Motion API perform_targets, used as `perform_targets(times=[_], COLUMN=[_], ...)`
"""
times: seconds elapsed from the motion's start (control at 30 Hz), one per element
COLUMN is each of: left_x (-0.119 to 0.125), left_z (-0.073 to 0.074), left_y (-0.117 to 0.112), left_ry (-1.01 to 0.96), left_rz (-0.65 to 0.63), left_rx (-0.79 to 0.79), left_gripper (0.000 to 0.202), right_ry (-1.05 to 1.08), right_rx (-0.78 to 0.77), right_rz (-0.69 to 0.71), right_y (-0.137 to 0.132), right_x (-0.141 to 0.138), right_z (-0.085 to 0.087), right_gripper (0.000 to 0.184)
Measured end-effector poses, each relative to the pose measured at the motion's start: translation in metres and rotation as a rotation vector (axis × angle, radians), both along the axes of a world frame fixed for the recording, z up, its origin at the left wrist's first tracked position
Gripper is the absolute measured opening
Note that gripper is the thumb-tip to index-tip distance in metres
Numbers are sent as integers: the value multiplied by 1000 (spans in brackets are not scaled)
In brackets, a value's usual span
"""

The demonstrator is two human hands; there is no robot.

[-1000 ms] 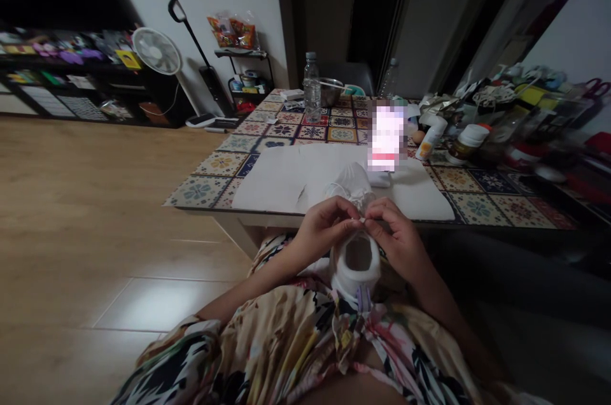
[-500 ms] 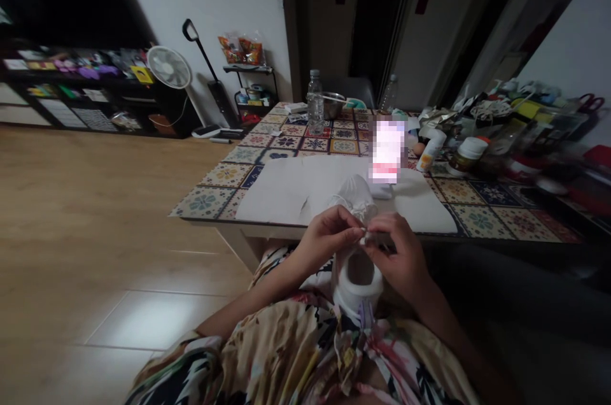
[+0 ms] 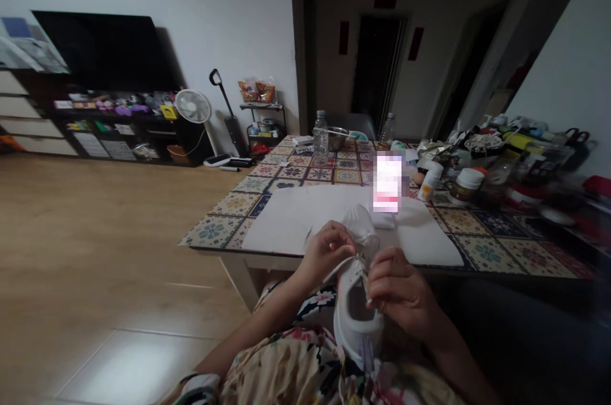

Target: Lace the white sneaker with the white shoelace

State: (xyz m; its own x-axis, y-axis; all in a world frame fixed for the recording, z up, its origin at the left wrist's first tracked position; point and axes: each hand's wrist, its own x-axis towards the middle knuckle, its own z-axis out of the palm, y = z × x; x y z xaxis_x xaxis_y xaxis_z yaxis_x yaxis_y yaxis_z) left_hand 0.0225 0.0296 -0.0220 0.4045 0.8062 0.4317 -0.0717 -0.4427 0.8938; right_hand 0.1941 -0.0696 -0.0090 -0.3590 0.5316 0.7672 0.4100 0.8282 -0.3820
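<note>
A white shoe (image 3: 351, 335) rests at my lap against the table edge, its opening towards me and a pale purple tab at its heel. My left hand (image 3: 327, 252) is closed in a pinch on the shoelace (image 3: 361, 268) at the upper left of the shoe's opening. On the other side my right hand (image 3: 398, 287) has its fingers curled together, closed on the lace by the right rim. Fingers hide part of the lacing. Just beyond lies a white bundle (image 3: 358, 223), whose kind I cannot make out.
White paper (image 3: 281, 220) covers the near part of the patterned table (image 3: 210, 233). A blurred-out phone (image 3: 387, 182) stands on it. Behind are a water bottle (image 3: 321, 141) and a metal bowl (image 3: 337, 137). Jars (image 3: 465, 188) and clutter crowd the right side.
My hands have moved apart from where they met over the shoe. The right hand has come down and towards me along the right rim. The view has tilted up.
</note>
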Motion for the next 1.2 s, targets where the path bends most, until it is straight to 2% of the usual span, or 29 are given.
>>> perform_targets(times=[0.13,0.3,0.4,0.5,0.57,0.6,0.67,0.7,0.73,0.8,0.83,0.87,0.9,0.93,0.97,1.03,1.2], left_x=[-5,-18,-24,-26,-26,-25,-24,-23,-23,-22,-22,-21,-21,-20,-20,-19,-16], left_z=[-4,-5,-1,5,8,9,10,10,10,10,11,12,13,15,16,18,13], left_y=[3,-1,-10,-20,-24,-26,-27,-27,-27,-28,-28,-29,-30,-31,-32,-33,-28], left_ry=[47,45,64,132,158,166,183,191,199,209,214,221,228,232,230,210,90], left_rz=[-58,-37,-170,-278,-267,-255,-245,-245,-245,-246,-253,-265,-282,-300,-313,-333,-413], left_rx=[25,109,166,183,174,176,199,218,238,277,294,309,321,326,322,280,111], left_gripper=[40,34,37,37,33,30,21,17,14,12,12,11,11,11,9,8,27], right_ry=[9,26,5,15,49,68,97,102,114,146,175,215,202,164,110,-6,-110], right_rx=[-38,-126,-177,-160,-182,-215,-289,-315,-317,-355,-365,-405,-376,-364,-335,-305,-285], right_rz=[25,-169,-265,-277,-136,-6,355,476,539,445,332,162,62,-75,-151,-180,-77], right_y=[2,0,0,-3,-12,-19,-33,-40,-45,-47,-44,-39,-33,-26,-19,-10,-4], right_x=[0,2,3,0,-3,-4,-3,-1,1,7,10,13,15,17,17,16,12], right_z=[-2,-5,-6,-3,4,9,18,22,25,26,24,21,18,14,10,5,1], right_gripper=[16,9,6,15,20,24,35,36,35,34,36,38,37,31,24,13,15])
